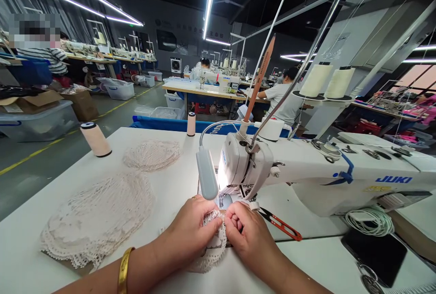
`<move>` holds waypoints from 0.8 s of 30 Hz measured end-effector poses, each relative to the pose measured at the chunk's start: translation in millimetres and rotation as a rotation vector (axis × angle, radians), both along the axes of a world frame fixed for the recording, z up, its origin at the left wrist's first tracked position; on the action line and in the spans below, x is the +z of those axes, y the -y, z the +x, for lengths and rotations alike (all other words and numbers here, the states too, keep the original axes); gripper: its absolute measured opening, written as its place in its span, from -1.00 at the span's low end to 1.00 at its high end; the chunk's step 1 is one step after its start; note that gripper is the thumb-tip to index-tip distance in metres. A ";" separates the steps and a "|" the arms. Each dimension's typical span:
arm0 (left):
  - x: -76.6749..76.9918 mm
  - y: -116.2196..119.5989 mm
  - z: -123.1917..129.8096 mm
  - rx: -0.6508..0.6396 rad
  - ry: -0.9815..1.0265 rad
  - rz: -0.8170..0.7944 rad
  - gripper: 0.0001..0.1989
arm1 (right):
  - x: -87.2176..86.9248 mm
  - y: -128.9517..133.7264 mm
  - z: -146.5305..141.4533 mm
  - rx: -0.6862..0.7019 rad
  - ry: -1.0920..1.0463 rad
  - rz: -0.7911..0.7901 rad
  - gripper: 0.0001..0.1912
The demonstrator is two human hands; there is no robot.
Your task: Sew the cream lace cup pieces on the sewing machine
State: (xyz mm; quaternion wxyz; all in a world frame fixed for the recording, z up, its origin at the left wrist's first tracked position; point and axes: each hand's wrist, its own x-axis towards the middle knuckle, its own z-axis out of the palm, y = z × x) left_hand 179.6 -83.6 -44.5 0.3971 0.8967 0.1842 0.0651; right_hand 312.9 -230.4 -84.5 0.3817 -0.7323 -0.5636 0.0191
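Observation:
Just in front of the sewing machine, a piece of cream lace is pinched between my hands. My left hand grips it with thumb against fingers, a gold bangle at the wrist. On the other edge, my right hand has its fingers curled and pressed together at the lace. The needle area is partly hidden behind the hands and the grey lamp. Orange thread snips lie beside my right hand. A big stack of lace pieces rests to the left, with a smaller lace pile behind it.
Pale pink thread cones stand at the table's left edge and back. A black phone and a coiled white cable lie at right. Two thread cones sit on the stand. Other people work at machines farther off.

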 end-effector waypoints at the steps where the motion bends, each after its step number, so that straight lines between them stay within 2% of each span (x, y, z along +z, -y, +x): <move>1: 0.5 0.2 0.8 -0.002 -0.019 0.033 -0.69 | -0.9 -1.5 0.3 -0.012 0.012 -0.011 -0.78; 6: -7.8 1.0 3.6 0.030 -0.054 0.230 -0.74 | -7.9 -8.2 0.8 -0.121 0.121 -0.130 -0.75; 9: -22.6 2.5 2.2 0.107 0.147 0.399 -0.95 | -11.4 -9.0 0.4 -0.156 0.138 -0.160 -0.77; 11: -31.7 3.6 0.9 0.141 0.325 0.546 -0.79 | -12.4 -8.5 0.4 -0.162 0.135 -0.135 -0.79; 12: -34.7 3.8 0.5 0.129 0.405 0.616 -0.76 | -12.4 -8.2 0.4 -0.161 0.138 -0.117 -0.80; 14: -37.2 3.1 0.3 0.030 0.505 0.708 -0.79 | -11.5 -7.7 0.5 -0.155 0.144 -0.077 -0.82; 18: -33.9 -1.4 0.8 -0.200 0.551 0.727 -0.75 | -9.5 -6.5 1.5 -0.119 0.140 -0.038 -0.85; 24: -33.7 -6.3 -0.9 -0.212 0.499 0.723 -0.74 | -12.3 0.7 6.2 -0.007 0.237 -0.045 -0.75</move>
